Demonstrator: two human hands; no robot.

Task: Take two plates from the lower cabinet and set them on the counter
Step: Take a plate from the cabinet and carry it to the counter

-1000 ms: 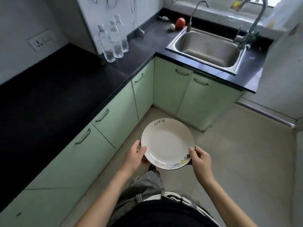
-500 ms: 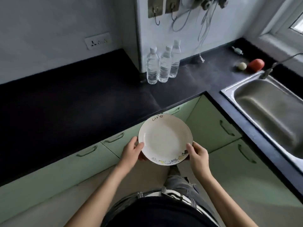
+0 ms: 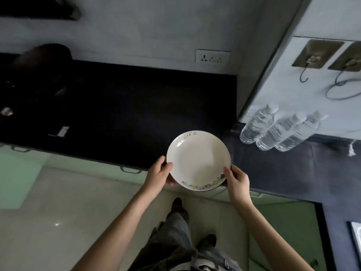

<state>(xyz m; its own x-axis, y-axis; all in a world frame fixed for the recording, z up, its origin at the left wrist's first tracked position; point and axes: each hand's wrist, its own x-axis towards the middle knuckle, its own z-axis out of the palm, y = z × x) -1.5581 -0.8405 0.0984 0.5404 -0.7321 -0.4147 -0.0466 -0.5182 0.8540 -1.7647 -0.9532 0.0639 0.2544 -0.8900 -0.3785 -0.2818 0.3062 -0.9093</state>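
A white plate (image 3: 198, 159) with the word "life" on its far rim and a small pattern on its near rim is held level with both hands. My left hand (image 3: 159, 174) grips its left edge and my right hand (image 3: 237, 181) grips its right edge. A dark edge under the right rim may be a second plate beneath it, but I cannot tell. The plate hangs over the front edge of the black counter (image 3: 127, 114), just above it. Pale green lower cabinets (image 3: 21, 173) run below the counter.
Three water bottles (image 3: 277, 132) stand on the counter to the right, by a wall corner with two hooks (image 3: 310, 63). A wall socket (image 3: 213, 56) sits behind. Dark objects (image 3: 41, 63) fill the counter's far left. The sink corner (image 3: 355, 239) shows at lower right.
My view has swung left, away from the sink, and now faces the black counter. The plate, still held in both hands, has moved forward over the counter's front edge.
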